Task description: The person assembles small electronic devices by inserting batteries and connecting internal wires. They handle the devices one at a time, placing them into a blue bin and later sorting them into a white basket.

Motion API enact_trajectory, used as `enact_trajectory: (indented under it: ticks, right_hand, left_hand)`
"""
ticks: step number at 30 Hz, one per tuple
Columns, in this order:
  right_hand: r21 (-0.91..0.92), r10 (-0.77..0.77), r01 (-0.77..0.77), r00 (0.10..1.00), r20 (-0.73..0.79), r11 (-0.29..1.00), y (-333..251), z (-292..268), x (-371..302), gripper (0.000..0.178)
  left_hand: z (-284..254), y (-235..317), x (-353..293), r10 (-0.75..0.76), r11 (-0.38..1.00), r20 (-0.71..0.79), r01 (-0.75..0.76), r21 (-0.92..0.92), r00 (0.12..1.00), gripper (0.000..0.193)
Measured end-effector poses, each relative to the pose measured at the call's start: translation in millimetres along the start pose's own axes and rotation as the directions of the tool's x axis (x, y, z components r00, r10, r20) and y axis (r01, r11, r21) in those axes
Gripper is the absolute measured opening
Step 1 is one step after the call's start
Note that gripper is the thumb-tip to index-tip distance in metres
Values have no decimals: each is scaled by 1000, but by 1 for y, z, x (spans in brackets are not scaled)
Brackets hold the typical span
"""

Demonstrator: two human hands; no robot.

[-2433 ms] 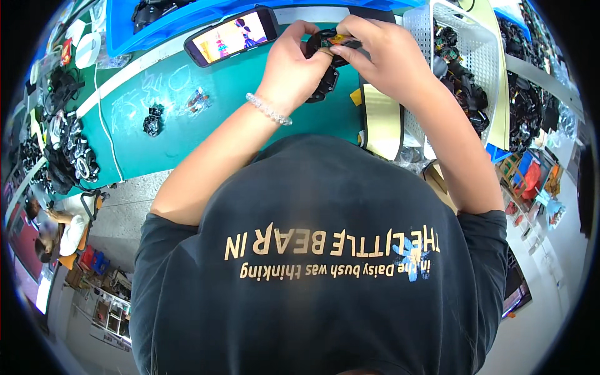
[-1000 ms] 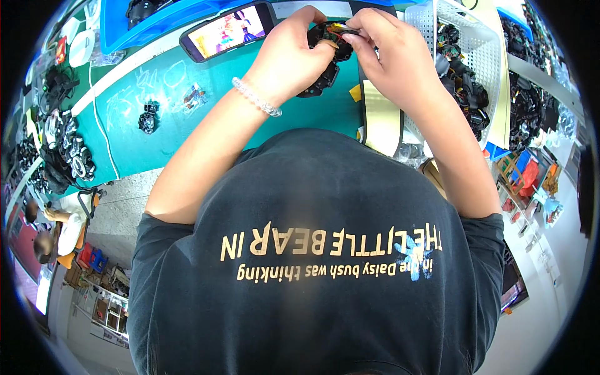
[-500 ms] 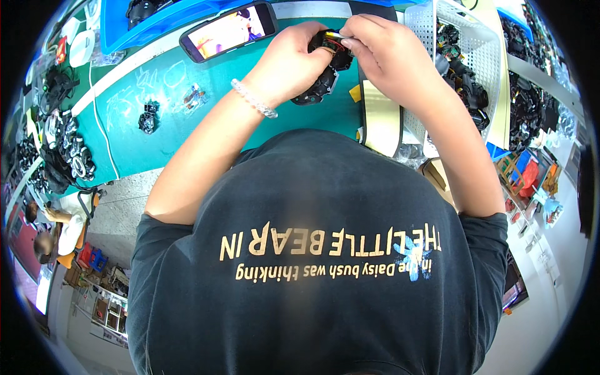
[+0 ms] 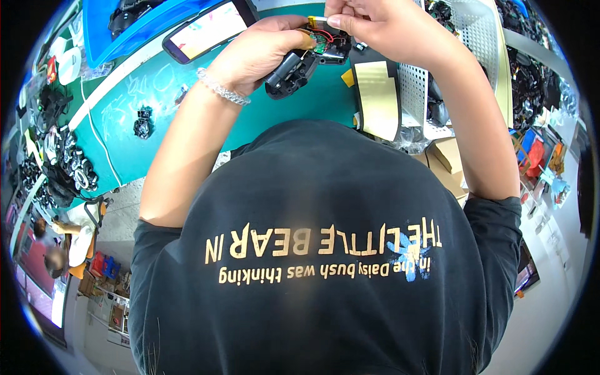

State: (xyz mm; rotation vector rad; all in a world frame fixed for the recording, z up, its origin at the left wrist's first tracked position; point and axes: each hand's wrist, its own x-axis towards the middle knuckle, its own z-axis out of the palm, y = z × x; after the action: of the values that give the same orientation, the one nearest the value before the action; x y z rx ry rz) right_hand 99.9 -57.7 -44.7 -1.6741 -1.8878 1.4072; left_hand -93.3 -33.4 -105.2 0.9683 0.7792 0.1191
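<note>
My left hand [image 4: 256,50], a clear beaded bracelet at its wrist, grips an open black plastic housing [image 4: 289,76]. Inside the housing shows a green circuit board [image 4: 321,42] with thin red wires. A small flat yellow and silver piece [image 4: 318,22] lies at the far edge of the board. Just beside that piece is my right hand [image 4: 369,22], its thumb and fingers pinched together. What sits between those fingertips is too small to make out. To the left, a small black part [image 4: 143,123] lies on the green mat [image 4: 169,131].
A phone with a lit screen [image 4: 209,30] leans behind my left hand, near a blue bin [image 4: 100,55]. At right are a yellow paper pad [image 4: 379,97] and a white perforated basket [image 4: 412,94] of black parts. More black parts [image 4: 72,159] pile up far left; a person sits beyond.
My right hand has drawn up and away from the housing's middle, showing the board and red wires. My left hand and the housing appear lower and further left; the whole view has shifted too.
</note>
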Motion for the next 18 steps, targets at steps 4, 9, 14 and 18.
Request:
enact_trajectory:
  ticks: [4,9,14,18]
  right_hand:
    - [-124,-105,99,994,-37,987,-5,1,-4,8]
    - [-127,-161,157,987,-26,979,-5,-2,-7,8]
    - [-65,-170,170,985,11,983,-20,-16,-18,11]
    - [-59,-141,146,987,78,987,-34,-25,-22,15]
  left_hand:
    - [0,6,-4,-65,997,42,66,-33,997,39]
    - [0,8,-8,-115,980,-5,112,-166,993,30]
    - [-3,14,-13,-105,939,215,167,-299,971,17]
    - [-4,19,-19,-72,885,336,216,-412,939,13]
